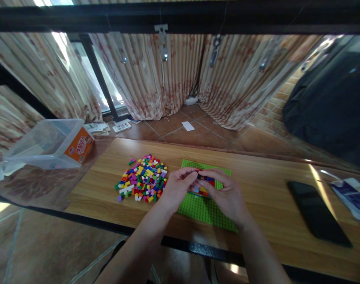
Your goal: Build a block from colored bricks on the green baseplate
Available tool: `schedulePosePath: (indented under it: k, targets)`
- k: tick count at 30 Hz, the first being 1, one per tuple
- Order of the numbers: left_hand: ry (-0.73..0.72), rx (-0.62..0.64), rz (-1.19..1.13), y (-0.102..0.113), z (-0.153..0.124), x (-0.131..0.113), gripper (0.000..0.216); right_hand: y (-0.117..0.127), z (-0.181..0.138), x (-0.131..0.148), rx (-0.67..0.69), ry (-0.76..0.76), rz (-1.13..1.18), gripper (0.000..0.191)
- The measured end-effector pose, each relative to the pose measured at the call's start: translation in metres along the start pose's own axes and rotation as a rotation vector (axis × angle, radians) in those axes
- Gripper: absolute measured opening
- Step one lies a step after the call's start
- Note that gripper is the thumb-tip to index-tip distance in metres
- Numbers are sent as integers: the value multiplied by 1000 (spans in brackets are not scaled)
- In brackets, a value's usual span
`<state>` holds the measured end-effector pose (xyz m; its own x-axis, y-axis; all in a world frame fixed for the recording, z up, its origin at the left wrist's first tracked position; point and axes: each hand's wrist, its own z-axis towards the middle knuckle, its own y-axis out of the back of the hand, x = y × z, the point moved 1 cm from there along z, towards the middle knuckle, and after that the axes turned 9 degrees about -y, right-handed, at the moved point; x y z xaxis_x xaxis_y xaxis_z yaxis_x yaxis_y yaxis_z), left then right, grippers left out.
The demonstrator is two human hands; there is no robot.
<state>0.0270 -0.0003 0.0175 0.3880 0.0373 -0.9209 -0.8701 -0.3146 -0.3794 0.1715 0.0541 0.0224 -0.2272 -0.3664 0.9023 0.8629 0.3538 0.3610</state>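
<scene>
Two bare hands meet over a green baseplate (197,211) lying at the near middle of the wooden worktop (265,185). Left hand (177,187) and right hand (227,195): the fingers of both curl inward and pinch a small multicoloured brick assembly (204,185) from its two sides; whether it rests on the baseplate or sits just above it is unclear. Just left of the baseplate: a loose pile of small coloured bricks (143,177). Far left: a clear plastic bin (46,144). Right, well apart: a black phone (317,213), lying flat.
</scene>
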Motion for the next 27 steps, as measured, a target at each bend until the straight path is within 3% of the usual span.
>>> schedulePosePath:
  k: [9,18,24,27]
  targets:
    - [-68,53,82,-6,1,-2,25,-1,-1,-3,-29,-21,-28,19]
    - [-102,94,149,-7,3,2,25,1,0,-7,12,-158,73,17]
    - [-168,-69,241,2,6,-1,20,16,5,-21,-136,-154,-122,20]
    - [-208,-145,297,9,10,0,19,18,6,-29,-133,-147,-228,19]
